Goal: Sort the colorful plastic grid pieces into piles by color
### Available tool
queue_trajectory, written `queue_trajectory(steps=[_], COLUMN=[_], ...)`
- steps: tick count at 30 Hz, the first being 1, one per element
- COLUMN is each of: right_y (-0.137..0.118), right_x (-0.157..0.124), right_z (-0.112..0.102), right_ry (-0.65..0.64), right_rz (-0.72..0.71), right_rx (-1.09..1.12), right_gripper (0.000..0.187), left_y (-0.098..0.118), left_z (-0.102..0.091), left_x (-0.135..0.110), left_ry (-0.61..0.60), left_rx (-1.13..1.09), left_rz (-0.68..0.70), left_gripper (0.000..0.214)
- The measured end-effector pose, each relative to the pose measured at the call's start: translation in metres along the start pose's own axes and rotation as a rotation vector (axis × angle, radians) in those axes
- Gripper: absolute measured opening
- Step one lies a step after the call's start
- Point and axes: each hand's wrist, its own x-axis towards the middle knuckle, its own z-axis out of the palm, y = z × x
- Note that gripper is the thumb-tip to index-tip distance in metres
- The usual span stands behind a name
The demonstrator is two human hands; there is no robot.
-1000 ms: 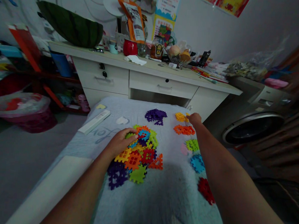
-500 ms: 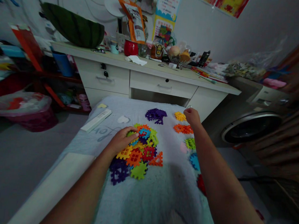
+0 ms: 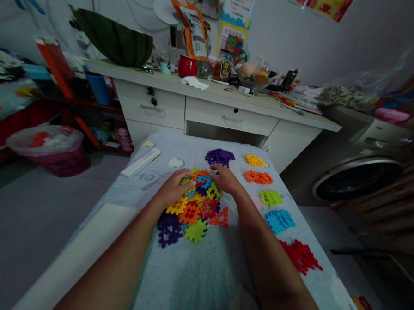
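Seen from the head camera, a mixed pile (image 3: pixel 195 201) of toothed plastic pieces draws both hands on a cloth-covered table (image 3: pixel 190 279). The right hand (image 3: pixel 225 179), which half a second ago was beside the yellow pieces (image 3: pixel 255 161), is now back at the far right edge of the mixed pile, putting both hands at the one heap where colors lie jumbled. Its thumb and fingers stand apart with no piece visible between them; whether the fingertips touch the heap cannot be told. The left hand (image 3: pixel 175 189) is where it was, resting against the far left edge of the mixed pile, its fingers curved over green pieces; whether they are clamped on one is unclear. Single-color groups surround the mixed pile: purple pieces (image 3: pixel 220 156) just beyond it and, to its right, a line running from yellow through orange pieces (image 3: pixel 258 177), green pieces (image 3: pixel 271 197) and blue pieces (image 3: pixel 280 221) to red pieces (image 3: pixel 301 257), the nearest to the camera.
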Motion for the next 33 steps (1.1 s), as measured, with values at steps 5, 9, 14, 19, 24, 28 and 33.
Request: queue_trajectory(steps=[5,9,14,19,24,28,33], right_y=[-0.004,-0.004,0.004,0.006,-0.001,-0.002,0.005], right_x=[0.005,0.005,0.003,0.001,-0.004,-0.005,-0.006], right_z=[0.016,0.016,0.007,-0.002,-0.013,-0.024,-0.036], right_ry=[-0.068,-0.050,0.027,-0.011,0.005,0.047,0.103], right_rz=[-0.062,-0.085,0.008,0.115,0.120,0.108,0.094], right_rx=[-0.082,-0.028,0.202,0.474,0.591,0.513,0.311], right_gripper=[0.043,0.042,0.043,0.029,0.030,0.036,0.030], left_y=[0.000,0.005,0.007,0.006,0.006,0.006,0.008], left_z=[0.000,-0.002,-0.004,-0.004,-0.003,-0.003,-0.003], left_x=[-0.001,-0.002,-0.003,-0.002,-0.002,-0.003,-0.003], left_ry=[-0.020,-0.071,-0.108,-0.108,-0.097,-0.109,-0.113], left_rx=[-0.021,-0.051,-0.063,-0.048,-0.044,-0.035,-0.042], left_rz=[-0.007,-0.031,-0.036,-0.019,-0.018,-0.022,-0.039], left_gripper=[0.047,0.046,0.045,0.044,0.046,0.045,0.046])
